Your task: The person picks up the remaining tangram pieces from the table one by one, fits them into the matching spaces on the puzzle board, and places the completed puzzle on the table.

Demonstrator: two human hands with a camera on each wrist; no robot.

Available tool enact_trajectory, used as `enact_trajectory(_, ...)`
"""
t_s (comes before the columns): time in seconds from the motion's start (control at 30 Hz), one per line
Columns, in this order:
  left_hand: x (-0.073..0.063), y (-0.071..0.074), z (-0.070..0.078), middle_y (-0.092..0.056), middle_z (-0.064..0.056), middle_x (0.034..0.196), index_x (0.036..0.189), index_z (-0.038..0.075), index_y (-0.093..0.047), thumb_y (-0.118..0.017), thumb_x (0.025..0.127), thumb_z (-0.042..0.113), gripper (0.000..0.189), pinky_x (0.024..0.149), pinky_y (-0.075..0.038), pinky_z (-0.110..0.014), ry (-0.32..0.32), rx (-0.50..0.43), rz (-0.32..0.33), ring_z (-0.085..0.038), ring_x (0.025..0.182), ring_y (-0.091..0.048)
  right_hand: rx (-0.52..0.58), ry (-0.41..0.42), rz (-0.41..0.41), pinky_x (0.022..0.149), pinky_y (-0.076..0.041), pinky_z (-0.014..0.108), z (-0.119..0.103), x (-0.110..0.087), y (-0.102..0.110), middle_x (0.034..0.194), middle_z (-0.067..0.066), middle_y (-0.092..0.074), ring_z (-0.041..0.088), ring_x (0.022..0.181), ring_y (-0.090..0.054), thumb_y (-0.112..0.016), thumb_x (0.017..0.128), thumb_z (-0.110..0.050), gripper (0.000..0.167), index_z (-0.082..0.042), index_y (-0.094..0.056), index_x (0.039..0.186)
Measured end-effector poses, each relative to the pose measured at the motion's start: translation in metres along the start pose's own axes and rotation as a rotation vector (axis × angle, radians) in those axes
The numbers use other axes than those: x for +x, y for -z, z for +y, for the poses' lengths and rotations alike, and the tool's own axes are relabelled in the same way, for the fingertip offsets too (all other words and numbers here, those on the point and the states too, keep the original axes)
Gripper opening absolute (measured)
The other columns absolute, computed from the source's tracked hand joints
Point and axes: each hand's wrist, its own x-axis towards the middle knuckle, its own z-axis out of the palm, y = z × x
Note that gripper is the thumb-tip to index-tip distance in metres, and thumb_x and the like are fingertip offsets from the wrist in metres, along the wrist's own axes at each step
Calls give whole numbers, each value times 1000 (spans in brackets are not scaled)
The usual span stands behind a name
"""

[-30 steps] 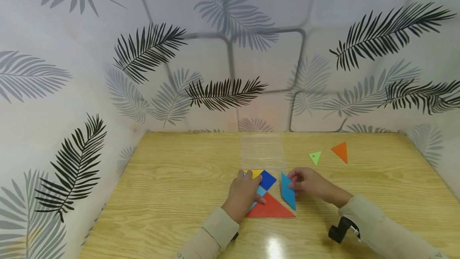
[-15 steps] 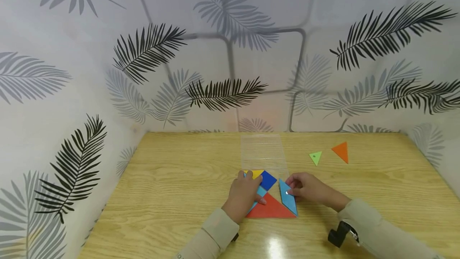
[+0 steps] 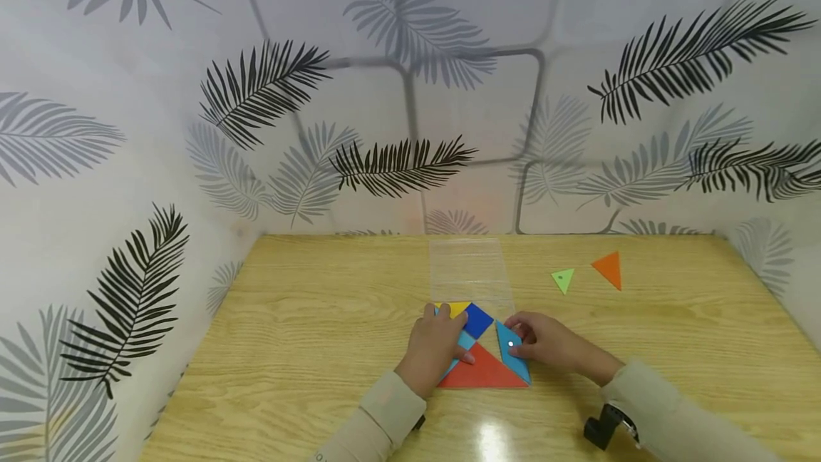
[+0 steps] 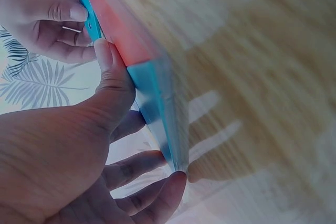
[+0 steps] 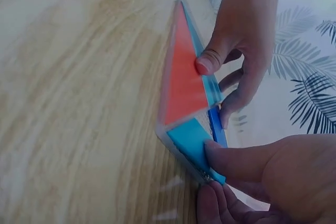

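Note:
My right hand (image 3: 545, 339) pinches a blue parallelogram tangram piece (image 3: 511, 361) between thumb and fingers at the right of the puzzle. It lies against the slanted side of a red triangle (image 3: 484, 372), inside the clear rim (image 5: 159, 121) seen in the right wrist view. My left hand (image 3: 435, 346) spreads over the puzzle's left part, its thumb resting by the red triangle and its fingertips near the far-left edge. A dark blue square (image 3: 478, 321), a yellow piece (image 3: 452, 308) and a light blue piece (image 3: 466, 341) show around it. The left hand hides part of them.
Behind the puzzle lies a clear plastic sheet or lid (image 3: 468, 268). A small green triangle (image 3: 563, 280) and an orange triangle (image 3: 609, 270) lie loose on the wooden table (image 3: 308, 319) at the back right. A leaf-patterned wall covering (image 3: 378, 113) stands behind.
My right hand has brought the blue parallelogram left and slightly toward me, closer to the red triangle and dark blue square. The left hand has stayed in place.

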Motion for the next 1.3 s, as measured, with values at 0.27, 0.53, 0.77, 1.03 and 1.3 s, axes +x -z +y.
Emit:
enact_trajectory(0.27, -1, 0, -1, -56, -5, 113, 129, 27, -54, -54, 67, 67, 73, 62, -49, -25, -15, 11, -1, -25, 97, -49, -181, 100, 50, 60, -39, 23, -3, -7, -7, 83, 3, -47, 14, 72, -43, -65, 87, -10, 45, 5, -52, 128)
enact_trajectory(0.53, -1, 1, -1, -55, -5, 113, 131, 27, -52, -52, 68, 67, 74, 65, -49, -25, -12, 18, -15, -24, 98, -48, -244, 64, 90, 58, -36, 22, -10, -13, -18, 86, 5, -38, 15, 73, -39, -59, 92, -11, 46, 4, -45, 132)
enact_trajectory(0.77, -1, 2, -1, -55, -5, 116, 133, 28, -51, -50, 70, 68, 74, 67, -50, -25, -16, 38, -28, -25, 101, -49, -296, 132, 144, 55, -33, 21, -12, -16, -24, 85, 5, -36, 13, 69, -36, -58, 92, -10, 45, 7, -44, 132)
enact_trajectory(1.03, 0, 2, -1, -55, -6, 115, 132, 27, -51, -52, 71, 67, 73, 68, -50, -27, -13, 16, -34, -25, 100, -49, -315, 144, 156, 54, -34, 20, -12, -15, -24, 84, 3, -37, 13, 68, -36, -60, 91, -9, 45, 4, -46, 131)
enact_trajectory(1.3, 0, 0, -1, -56, -6, 115, 131, 27, -52, -52, 71, 67, 73, 67, -50, -27, -22, 19, -18, -26, 100, -49, -355, 113, 165, 59, -34, 22, -10, -12, -28, 85, 3, -42, 13, 72, -37, -59, 91, -10, 44, 4, -45, 131)
